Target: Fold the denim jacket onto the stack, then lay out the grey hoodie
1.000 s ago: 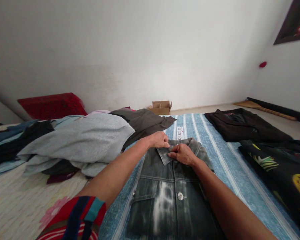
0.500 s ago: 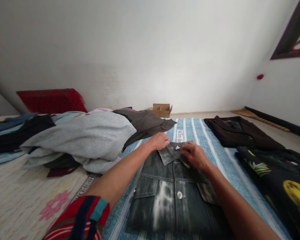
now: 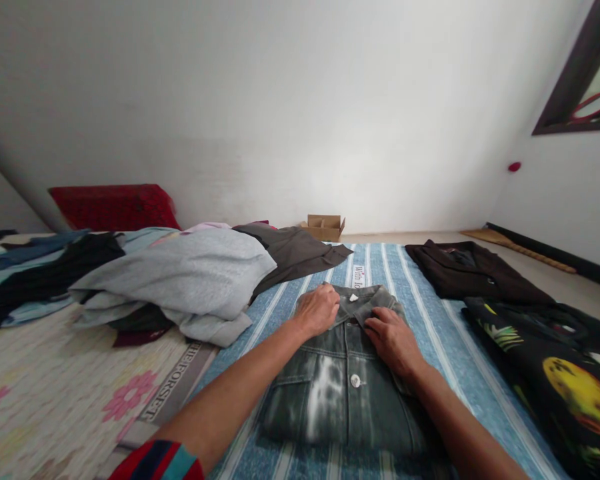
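Observation:
A folded dark grey-green denim jacket (image 3: 347, 393) with pale faded patches lies front side up on a blue striped cloth, its collar pointing away from me. On the left part of the collar, my left hand (image 3: 319, 311) is closed, fingers bent over the fabric. My right hand (image 3: 394, 339) rests on the collar's right part, its fingers stretched out and slightly apart. A metal button (image 3: 355, 381) shows on the front placket, and a small white label sits inside the neck. Both thumbs are mostly hidden.
At left is a heap with a grey garment (image 3: 195, 273) and dark brown cloth (image 3: 300, 257). To the right lie a folded dark brown garment (image 3: 475, 273) and a black printed garment (image 3: 545, 360). A cardboard box (image 3: 325, 228) stands by the wall, left of it a red-covered object (image 3: 115, 207).
The collar flaps now lie flatter and more spread. My left hand has come down onto the collar's left part, and my right hand has flattened on the right. The view has shifted slightly.

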Motion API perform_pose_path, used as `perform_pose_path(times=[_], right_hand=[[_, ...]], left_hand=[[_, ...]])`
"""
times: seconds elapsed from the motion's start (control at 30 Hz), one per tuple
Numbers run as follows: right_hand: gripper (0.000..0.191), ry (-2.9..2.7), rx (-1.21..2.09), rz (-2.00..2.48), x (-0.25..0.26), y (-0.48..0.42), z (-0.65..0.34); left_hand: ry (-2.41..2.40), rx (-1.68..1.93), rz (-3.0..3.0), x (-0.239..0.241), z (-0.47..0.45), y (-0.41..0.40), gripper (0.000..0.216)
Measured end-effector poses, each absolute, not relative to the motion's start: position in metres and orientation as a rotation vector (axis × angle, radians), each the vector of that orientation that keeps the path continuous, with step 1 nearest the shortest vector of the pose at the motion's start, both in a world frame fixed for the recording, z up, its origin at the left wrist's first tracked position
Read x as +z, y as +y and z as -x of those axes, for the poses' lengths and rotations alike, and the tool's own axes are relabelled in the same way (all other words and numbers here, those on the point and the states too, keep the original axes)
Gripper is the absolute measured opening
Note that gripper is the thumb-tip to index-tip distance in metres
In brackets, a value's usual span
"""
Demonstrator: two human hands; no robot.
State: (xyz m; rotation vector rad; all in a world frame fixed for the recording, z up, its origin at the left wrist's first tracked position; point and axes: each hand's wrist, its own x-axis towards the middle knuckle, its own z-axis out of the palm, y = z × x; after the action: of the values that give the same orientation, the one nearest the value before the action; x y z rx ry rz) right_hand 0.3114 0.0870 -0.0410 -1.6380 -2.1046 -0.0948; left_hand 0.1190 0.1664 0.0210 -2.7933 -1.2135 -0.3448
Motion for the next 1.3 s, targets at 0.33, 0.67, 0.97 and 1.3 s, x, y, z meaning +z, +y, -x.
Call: perform_pose_path(times=[0.33, 0.67, 0.97, 1.3], right_hand=[[0.027, -2.099, -0.042, 1.716, -0.042, 0.063, -0.304], [0.032, -2.085, 0.069, 1.682, -0.035, 0.049, -0.303], [0.024, -2.082, 0.015, 1.569, -0.033, 0.023, -0.299], [0.026, -2.087, 0.086, 1.508, -0.045, 0.006, -0.292]], left_hand=[[-1.411, -0.254, 2.724, 0.007, -0.132, 0.120, 0.029], [-1.407, -0.310, 2.750, 0.007, -0.135, 0.107, 0.028], [-1.238, -0.236, 2.986, 0.000, -0.138, 0.077, 0.019], [-1.229, -0.238, 2.932, -0.017, -0.131, 0.074, 0.027]])
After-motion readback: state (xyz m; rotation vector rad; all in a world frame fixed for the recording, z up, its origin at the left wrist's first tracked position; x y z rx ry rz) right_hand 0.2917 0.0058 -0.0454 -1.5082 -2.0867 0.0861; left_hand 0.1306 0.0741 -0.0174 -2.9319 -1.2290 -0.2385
